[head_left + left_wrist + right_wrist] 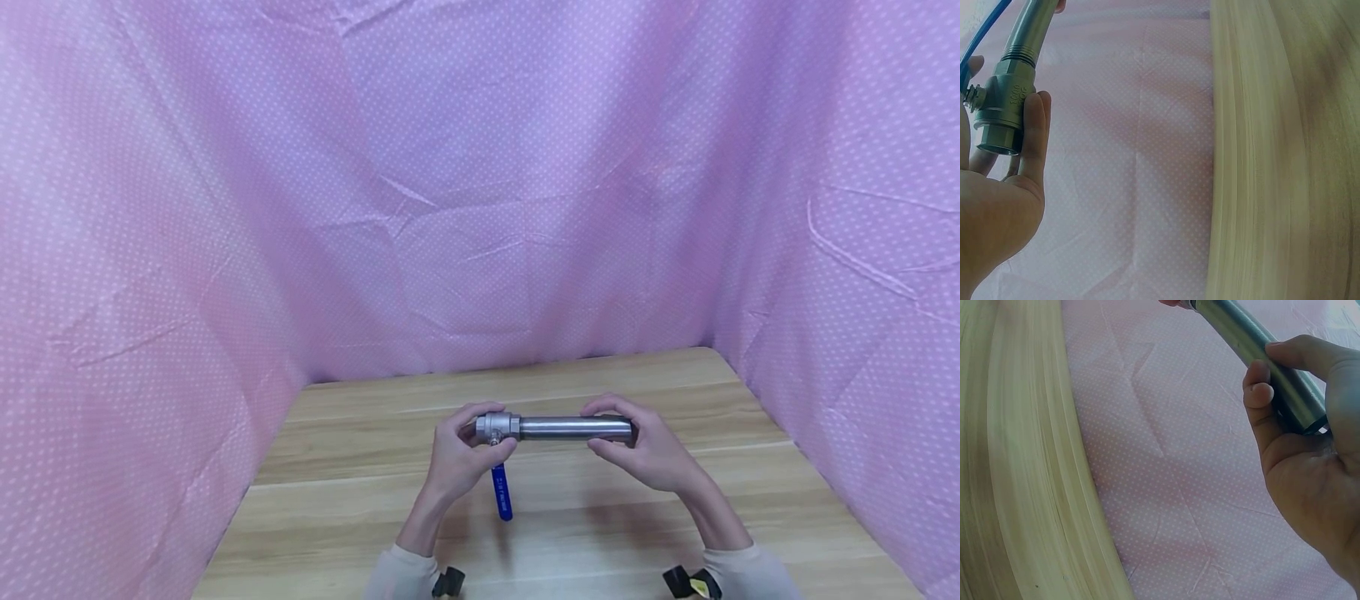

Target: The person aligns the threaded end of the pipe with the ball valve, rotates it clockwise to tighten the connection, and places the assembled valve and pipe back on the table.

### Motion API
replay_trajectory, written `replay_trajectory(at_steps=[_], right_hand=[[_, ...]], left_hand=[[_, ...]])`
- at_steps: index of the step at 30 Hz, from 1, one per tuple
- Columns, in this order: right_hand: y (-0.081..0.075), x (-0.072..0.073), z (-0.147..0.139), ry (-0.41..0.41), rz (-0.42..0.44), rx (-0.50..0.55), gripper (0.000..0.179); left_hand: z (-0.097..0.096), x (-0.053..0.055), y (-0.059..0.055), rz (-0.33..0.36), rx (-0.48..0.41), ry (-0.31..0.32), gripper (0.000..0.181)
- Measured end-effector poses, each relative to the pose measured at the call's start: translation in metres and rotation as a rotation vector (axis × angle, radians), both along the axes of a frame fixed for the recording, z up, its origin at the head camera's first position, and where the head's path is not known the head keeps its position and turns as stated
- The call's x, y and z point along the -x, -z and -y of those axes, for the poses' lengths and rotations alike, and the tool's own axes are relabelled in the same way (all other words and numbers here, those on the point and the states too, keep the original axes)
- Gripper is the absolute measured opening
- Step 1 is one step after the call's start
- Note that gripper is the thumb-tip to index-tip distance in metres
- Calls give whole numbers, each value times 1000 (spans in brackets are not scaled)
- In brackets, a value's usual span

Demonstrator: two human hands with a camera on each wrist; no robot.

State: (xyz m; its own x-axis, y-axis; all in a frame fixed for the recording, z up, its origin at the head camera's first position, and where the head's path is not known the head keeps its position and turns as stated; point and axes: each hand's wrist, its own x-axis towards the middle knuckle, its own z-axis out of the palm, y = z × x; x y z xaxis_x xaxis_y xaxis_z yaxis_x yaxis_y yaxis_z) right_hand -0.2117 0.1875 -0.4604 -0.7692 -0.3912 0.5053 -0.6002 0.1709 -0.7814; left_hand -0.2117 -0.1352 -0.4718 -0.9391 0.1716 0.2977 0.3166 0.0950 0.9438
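Note:
A steel ball valve (497, 426) with a blue lever handle (502, 493) is joined to a smooth steel pipe (562, 427). My left hand (459, 457) grips the valve body, thumb on the near side and fingers on the far side. The right hand (654, 448) holds the pipe near its right end between thumb and fingers. Both pieces lie level in one line above the table, and the handle points toward me. In the left wrist view, some thread (1020, 55) shows where the pipe meets the valve (1005, 103). The pipe's end (1310, 422) sits by the right palm.
A wood-grain table (360, 500) lies under both hands, and their shadows fall on it. Pink dotted cloth (480, 275) hangs behind the table and along both sides. Dark straps (448, 582) show at the wrists below light sleeves.

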Motion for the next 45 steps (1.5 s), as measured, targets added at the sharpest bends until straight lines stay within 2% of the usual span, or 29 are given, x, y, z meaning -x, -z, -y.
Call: replay_trajectory(at_steps=[10, 20, 31, 45], right_hand=[[1, -1, -1, 18, 44, -14, 34], [2, 0, -4, -10, 64, -10, 30], [3, 0, -1, -18, -19, 1, 37], [4, 1, -2, -13, 27, 6, 34]], left_hand=[[1, 0, 2, -7, -1, 2, 48], [-1, 0, 1, 4, 3, 2, 49], [-1, 1, 1, -1, -1, 8, 49], [-2, 2, 3, 10, 3, 5, 50]])
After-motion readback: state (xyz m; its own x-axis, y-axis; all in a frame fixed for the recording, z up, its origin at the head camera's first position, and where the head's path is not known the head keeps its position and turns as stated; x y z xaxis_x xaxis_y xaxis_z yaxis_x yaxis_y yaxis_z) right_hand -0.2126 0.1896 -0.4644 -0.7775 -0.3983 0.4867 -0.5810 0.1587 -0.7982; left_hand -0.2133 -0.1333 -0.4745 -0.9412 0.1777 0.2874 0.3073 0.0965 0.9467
